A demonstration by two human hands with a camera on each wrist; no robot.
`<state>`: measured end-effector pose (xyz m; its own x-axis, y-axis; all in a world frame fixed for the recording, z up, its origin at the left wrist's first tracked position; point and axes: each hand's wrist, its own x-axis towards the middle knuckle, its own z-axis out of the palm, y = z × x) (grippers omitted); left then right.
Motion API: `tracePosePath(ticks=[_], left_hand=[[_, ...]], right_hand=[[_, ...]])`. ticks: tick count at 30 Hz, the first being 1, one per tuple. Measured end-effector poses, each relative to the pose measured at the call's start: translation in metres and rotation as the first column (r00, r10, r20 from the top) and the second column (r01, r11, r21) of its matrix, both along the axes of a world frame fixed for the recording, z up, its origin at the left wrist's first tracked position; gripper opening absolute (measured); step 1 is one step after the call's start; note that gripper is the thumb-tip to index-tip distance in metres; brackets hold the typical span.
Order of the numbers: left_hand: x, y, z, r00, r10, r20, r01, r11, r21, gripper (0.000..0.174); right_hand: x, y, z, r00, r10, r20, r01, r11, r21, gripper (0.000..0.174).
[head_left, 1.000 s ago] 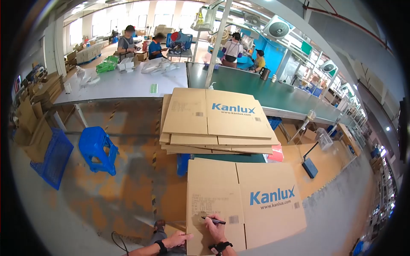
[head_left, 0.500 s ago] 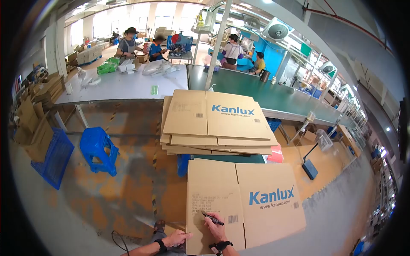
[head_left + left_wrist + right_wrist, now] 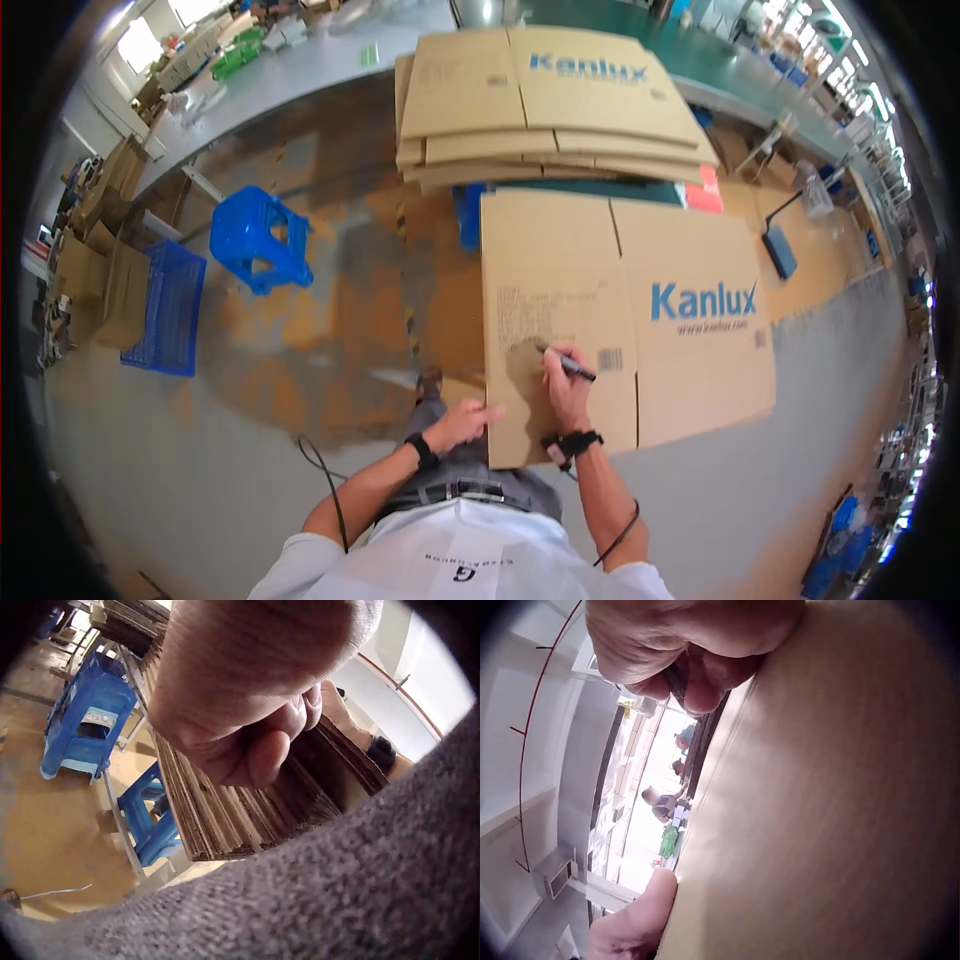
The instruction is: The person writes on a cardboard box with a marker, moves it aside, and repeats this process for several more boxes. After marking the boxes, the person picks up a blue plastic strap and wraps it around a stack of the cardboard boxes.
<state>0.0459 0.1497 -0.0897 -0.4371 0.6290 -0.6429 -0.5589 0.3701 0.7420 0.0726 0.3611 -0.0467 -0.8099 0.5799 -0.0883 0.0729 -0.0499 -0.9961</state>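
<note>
Marker (image 3: 577, 368), pinched by right hand (image 3: 567, 396) at left half of near cardboard (image 3: 665, 375); strokes liable to skew should left hand (image 3: 462, 422), fingers curled gripping left edge, let it shift

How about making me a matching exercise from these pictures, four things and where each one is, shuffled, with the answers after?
Things:
1. marker
2. left hand
3. leftmost blue stool
4. rear carton stack

Places:
A. standing on the floor
B. beyond the near carton
C. pinched in the right hand
D. at the near carton's left edge

Pairs: 1-C, 2-D, 3-A, 4-B
</note>
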Motion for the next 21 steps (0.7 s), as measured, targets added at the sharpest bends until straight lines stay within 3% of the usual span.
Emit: tracePosePath(ticks=[5, 8, 21], left_hand=[[-0.006, 0.001, 0.010, 0.999, 0.006, 0.041, -0.007, 1.000, 0.028, 0.040], [-0.007, 0.003, 0.010, 1.000, 0.004, 0.027, -0.004, 1.000, 0.021, 0.041], [-0.006, 0.001, 0.007, 0.998, 0.024, 0.058, -0.027, 0.998, 0.059, 0.045]], right_hand=[[-0.001, 0.004, -0.012, 1.000, 0.005, -0.024, 0.001, 0.967, 0.255, 0.011], [-0.003, 0.001, -0.003, 1.000, -0.003, -0.011, 0.006, 0.947, 0.322, 0.010], [-0.009, -0.001, -0.008, 0.998, 0.049, 0.034, -0.056, 0.967, 0.248, 0.011]])
